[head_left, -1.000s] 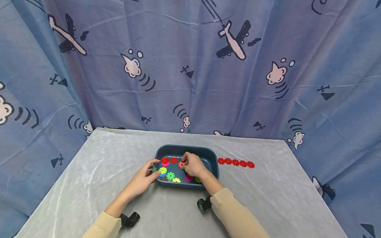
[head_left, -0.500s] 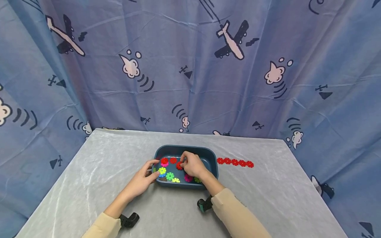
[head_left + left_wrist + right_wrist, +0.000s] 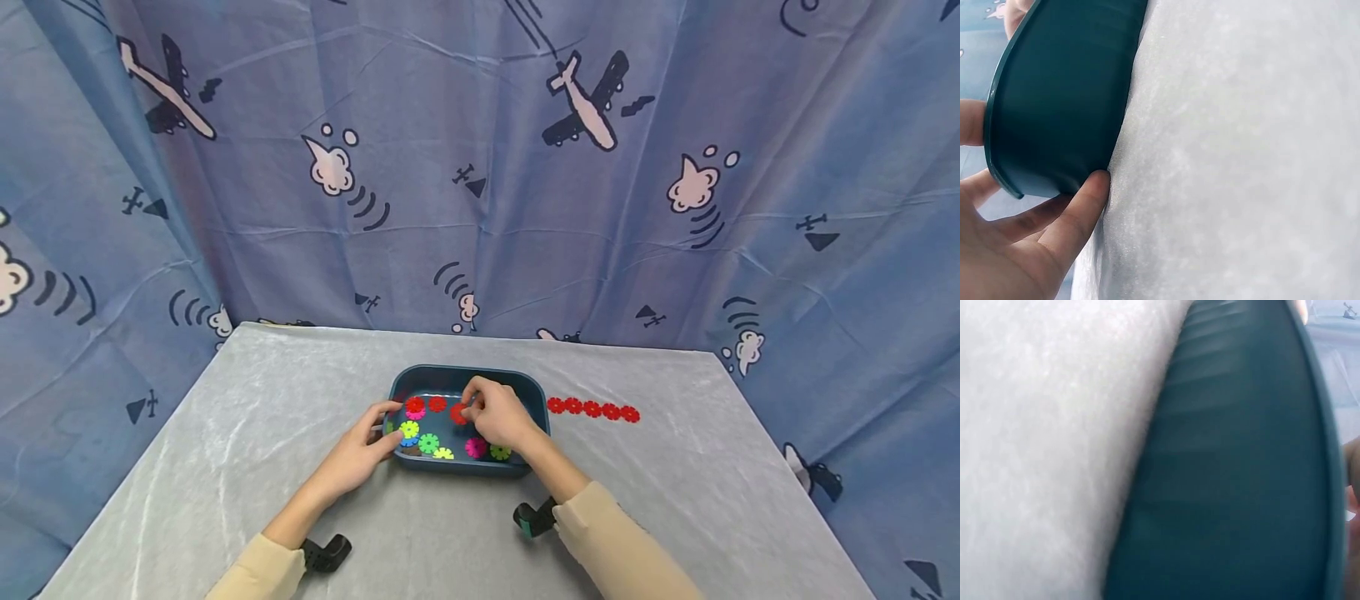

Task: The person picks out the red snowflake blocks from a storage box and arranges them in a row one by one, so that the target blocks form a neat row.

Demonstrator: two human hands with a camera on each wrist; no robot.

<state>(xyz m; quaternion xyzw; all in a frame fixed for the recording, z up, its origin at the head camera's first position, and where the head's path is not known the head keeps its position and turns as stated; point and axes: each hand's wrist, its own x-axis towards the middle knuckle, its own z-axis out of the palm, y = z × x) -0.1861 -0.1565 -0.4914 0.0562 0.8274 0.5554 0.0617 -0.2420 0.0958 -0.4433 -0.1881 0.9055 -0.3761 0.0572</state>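
Observation:
In the head view a dark teal plastic bin (image 3: 480, 468) stands on the table. My left hand (image 3: 360, 454) holds its left end; the left wrist view has its fingers against the outer wall and a digit over the rim. Above the bin's floor, my right hand (image 3: 498, 414) pinches a red notched snowflake disc (image 3: 458, 413), partly hidden by the fingers. Other discs lie inside: a red disc (image 3: 437, 403), a green disc (image 3: 428, 443), a magenta disc (image 3: 476, 448) and several more. The right wrist view is mostly filled by the bin's wall (image 3: 1235, 469).
A straight row of several red discs (image 3: 592, 409) lies on the table just right of the bin. Pale grey cloth (image 3: 247, 433) covers the table. A blue curtain (image 3: 420, 167) printed with aeroplanes hangs behind it.
My right hand has lifted slightly and shifted right with the red disc in its fingers, uncovering more of the magenta and yellow-green discs. My left hand stays on the bin.

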